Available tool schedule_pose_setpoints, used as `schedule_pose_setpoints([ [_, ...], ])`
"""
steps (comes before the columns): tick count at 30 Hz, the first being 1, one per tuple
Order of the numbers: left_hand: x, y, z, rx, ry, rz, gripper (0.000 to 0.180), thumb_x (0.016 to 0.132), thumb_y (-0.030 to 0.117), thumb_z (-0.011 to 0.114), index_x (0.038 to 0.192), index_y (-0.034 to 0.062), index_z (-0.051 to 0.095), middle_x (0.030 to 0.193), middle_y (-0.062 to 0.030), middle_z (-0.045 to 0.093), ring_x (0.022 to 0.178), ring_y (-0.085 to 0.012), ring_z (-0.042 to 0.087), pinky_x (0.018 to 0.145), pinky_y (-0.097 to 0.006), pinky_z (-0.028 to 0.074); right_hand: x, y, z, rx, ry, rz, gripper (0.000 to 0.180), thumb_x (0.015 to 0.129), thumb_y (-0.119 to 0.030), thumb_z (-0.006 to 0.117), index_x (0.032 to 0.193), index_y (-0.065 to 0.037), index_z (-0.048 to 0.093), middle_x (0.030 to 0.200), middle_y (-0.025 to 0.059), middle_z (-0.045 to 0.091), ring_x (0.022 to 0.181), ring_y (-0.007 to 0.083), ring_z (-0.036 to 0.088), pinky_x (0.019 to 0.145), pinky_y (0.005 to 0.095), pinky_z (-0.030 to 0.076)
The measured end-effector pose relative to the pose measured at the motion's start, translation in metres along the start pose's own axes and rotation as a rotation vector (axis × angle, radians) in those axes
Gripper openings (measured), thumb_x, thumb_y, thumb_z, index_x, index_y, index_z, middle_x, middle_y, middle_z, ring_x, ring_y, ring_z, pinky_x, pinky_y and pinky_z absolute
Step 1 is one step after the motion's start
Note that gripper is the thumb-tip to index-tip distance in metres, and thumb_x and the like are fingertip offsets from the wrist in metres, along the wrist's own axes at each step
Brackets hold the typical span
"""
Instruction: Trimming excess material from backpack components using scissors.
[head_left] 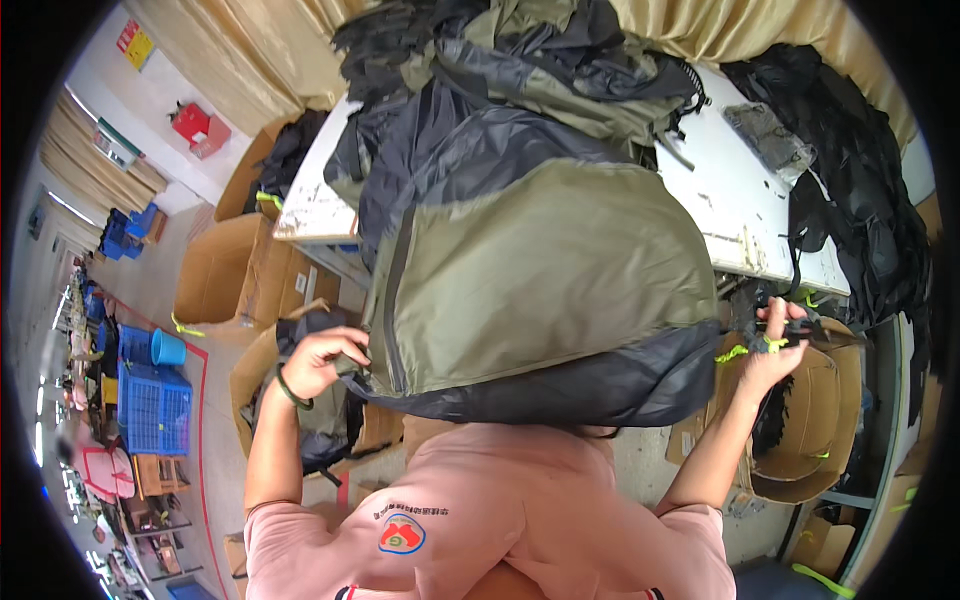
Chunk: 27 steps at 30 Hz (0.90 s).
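Note:
A big olive-green and dark navy bag (530, 290) hangs over the edge of the white table (740, 200), right in front of my chest. My left hand (320, 360), with a dark band on its wrist, grips the bag's lower left edge. My right hand (775, 345) is raised to the right of the bag and is closed on a bundle of black straps (800, 330) tied with a yellow-green cord. That bundle is held above an open cardboard box (810, 430).
More olive and dark bags (530, 50) are piled on the far side of the table. A heap of black straps (860, 180) lies at the right. Cardboard boxes (215, 270) stand at the left, with blue crates (155, 405) and a blue bucket (168, 348) beyond.

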<state>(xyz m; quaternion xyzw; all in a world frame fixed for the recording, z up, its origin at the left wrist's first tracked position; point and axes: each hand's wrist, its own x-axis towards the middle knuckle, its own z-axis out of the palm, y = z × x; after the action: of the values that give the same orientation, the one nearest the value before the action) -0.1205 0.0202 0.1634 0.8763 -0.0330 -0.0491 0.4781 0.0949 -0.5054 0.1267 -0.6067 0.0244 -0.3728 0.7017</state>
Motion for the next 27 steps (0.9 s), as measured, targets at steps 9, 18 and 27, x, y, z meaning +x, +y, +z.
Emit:
schedule_pose_setpoints([
  [9, 0.001, -0.057, 0.009, 0.233, -0.218, -0.263, 0.039, 0.075, 0.012, 0.074, 0.111, 0.0041, 0.060, 0.098, -0.0075, 0.065, 0.084, -0.0177, 0.062, 0.075, -0.031, 0.050, -0.083, 0.062, 0.055, -0.062, -0.682, 0.307, 0.017, 0.084, 0.004, 0.063, 0.097, -0.004, 0.054, 0.093, 0.0057, 0.061, 0.083, 0.0130, 0.059, 0.073, 0.0274, 0.049],
  [18, 0.125, -0.087, 0.155, 0.511, -0.111, 0.415, 0.054, 0.077, 0.036, 0.069, 0.122, 0.0121, 0.053, 0.131, -0.0153, 0.047, 0.125, -0.0331, 0.042, 0.104, -0.052, 0.031, -0.132, 0.099, 0.131, -0.591, -1.317, -0.047, 0.037, 0.070, 0.006, 0.068, 0.102, -0.005, 0.055, 0.094, 0.0157, 0.065, 0.090, 0.0296, 0.065, 0.077, 0.0321, 0.049],
  [27, 0.093, -0.083, 0.217, 0.560, -0.452, 0.380, 0.049, 0.085, 0.034, 0.062, 0.128, 0.0132, 0.052, 0.148, -0.0139, 0.031, 0.139, -0.0264, 0.026, 0.112, -0.054, 0.012, -0.106, 0.119, 0.104, -0.586, -1.259, 0.130, 0.032, 0.075, 0.007, 0.063, 0.102, -0.001, 0.051, 0.088, 0.0111, 0.061, 0.080, 0.0222, 0.062, 0.073, 0.0341, 0.052],
])
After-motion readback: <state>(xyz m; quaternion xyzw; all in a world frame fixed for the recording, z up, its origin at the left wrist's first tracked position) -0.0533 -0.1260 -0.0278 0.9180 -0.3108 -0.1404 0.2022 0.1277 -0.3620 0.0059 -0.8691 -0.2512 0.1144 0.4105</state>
